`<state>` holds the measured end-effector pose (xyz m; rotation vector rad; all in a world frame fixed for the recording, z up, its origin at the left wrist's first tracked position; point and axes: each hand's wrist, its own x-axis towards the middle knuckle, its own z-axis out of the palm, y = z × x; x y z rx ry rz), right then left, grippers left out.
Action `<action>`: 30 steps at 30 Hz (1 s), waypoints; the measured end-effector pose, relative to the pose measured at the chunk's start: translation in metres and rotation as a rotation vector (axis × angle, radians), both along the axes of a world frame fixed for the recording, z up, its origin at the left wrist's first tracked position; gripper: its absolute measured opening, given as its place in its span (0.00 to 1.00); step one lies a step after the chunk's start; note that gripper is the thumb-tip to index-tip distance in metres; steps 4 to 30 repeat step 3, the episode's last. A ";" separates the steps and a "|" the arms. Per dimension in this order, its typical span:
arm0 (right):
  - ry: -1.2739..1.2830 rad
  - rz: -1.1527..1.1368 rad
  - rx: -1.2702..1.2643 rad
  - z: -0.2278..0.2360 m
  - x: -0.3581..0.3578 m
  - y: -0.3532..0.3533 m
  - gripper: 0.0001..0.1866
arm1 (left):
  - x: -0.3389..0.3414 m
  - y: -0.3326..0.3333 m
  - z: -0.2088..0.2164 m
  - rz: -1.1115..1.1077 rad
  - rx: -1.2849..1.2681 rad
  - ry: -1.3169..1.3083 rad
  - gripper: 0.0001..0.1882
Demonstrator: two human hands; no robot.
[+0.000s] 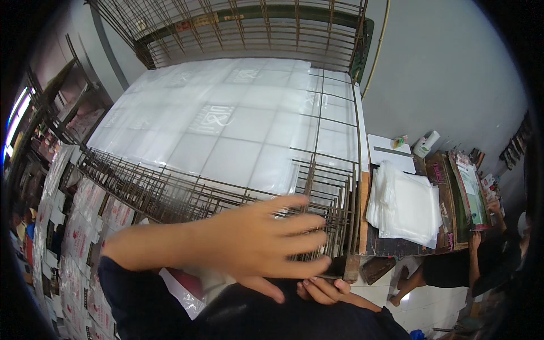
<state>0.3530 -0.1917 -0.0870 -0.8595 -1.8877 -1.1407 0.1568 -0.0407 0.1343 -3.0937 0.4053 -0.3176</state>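
My left hand (pixel 283 238), slightly blurred, reaches across the near right corner of a stacked wire drying rack (pixel 221 192). Its fingers are spread and hold nothing. Just below it, by the rack's near corner, my right hand (pixel 324 290) has its fingers curled; whatever may be in them is hidden. Beyond both hands, translucent plastic sheets (pixel 255 141) with white printed marks lie across a wire shelf of the rack. Several wire shelves are stacked beneath, and another shelf (pixel 249 31) stands tilted up at the back.
To the right, a stack of translucent plastic bags (pixel 405 207) lies on a dark table (pixel 379 247), near a white bottle (pixel 426 143). A co-worker (pixel 481 260) handles a framed screen (pixel 469 187) there. At left, printed plastic sheets (pixel 82 243) hang on other racks.
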 end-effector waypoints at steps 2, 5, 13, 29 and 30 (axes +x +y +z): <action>0.031 -0.009 -0.030 -0.020 -0.003 0.000 0.14 | 0.019 0.001 -0.026 -0.122 -0.118 0.078 0.40; 0.040 -0.037 -0.040 -0.043 -0.006 -0.048 0.14 | 0.038 0.007 -0.039 -0.192 -0.179 0.108 0.41; 0.040 -0.037 -0.040 -0.043 -0.006 -0.048 0.14 | 0.038 0.007 -0.039 -0.192 -0.179 0.108 0.41; 0.040 -0.037 -0.040 -0.043 -0.006 -0.048 0.14 | 0.038 0.007 -0.039 -0.192 -0.179 0.108 0.41; 0.040 -0.037 -0.040 -0.043 -0.006 -0.048 0.14 | 0.038 0.007 -0.039 -0.192 -0.179 0.108 0.41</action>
